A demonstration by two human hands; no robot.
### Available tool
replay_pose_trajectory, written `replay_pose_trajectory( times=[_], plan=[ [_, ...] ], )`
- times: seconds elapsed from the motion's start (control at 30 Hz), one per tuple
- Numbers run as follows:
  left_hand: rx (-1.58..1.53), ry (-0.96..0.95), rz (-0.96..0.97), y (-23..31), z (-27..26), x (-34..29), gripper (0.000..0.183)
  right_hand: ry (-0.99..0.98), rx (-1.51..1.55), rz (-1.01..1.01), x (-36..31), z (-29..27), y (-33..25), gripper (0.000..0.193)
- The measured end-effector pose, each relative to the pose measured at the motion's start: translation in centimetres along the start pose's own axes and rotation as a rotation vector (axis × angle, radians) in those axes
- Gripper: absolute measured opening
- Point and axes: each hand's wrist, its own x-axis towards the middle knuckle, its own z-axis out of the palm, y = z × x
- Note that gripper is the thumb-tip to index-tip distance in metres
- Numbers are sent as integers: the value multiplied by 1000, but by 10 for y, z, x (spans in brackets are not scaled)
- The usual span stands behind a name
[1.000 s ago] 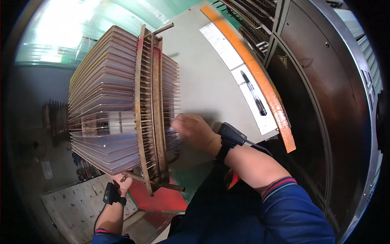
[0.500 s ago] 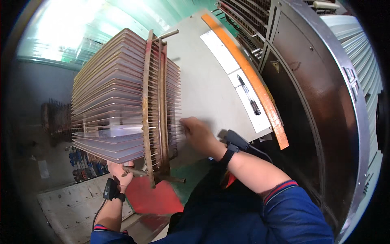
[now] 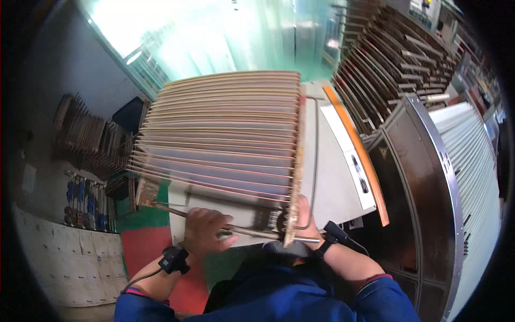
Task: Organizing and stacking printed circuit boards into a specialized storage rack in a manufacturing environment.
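Rack between the two hands, seen over the table.
Panels sit one beside another in the rack; the left hand is at its near-side rod, the right hand at its near right corner. Right of it on the table, sheets lie along an edge strip, a pen on the nearer one. Right of the strip stands a cabinet, with more racks behind; a curtain hangs beyond the table, and lockers stand at lower left.
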Motion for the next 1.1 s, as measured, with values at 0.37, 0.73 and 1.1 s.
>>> replay_pose_trajectory(
  times=[0.37, 0.73, 1.1],
  plan=[
    [-113, -249, 18, -28, -14, -14, 25, 396, 46, 268, -14, -107, -126, 37],
    [-675, 178, -10, 46, -11, -26, 36, -408, -546, -217, 12, -26, -207, 33],
    [-848, 489, -490, -120, -33, -222, 5, -198, -862, 425, -2, 12, -211, 21]
  ],
)
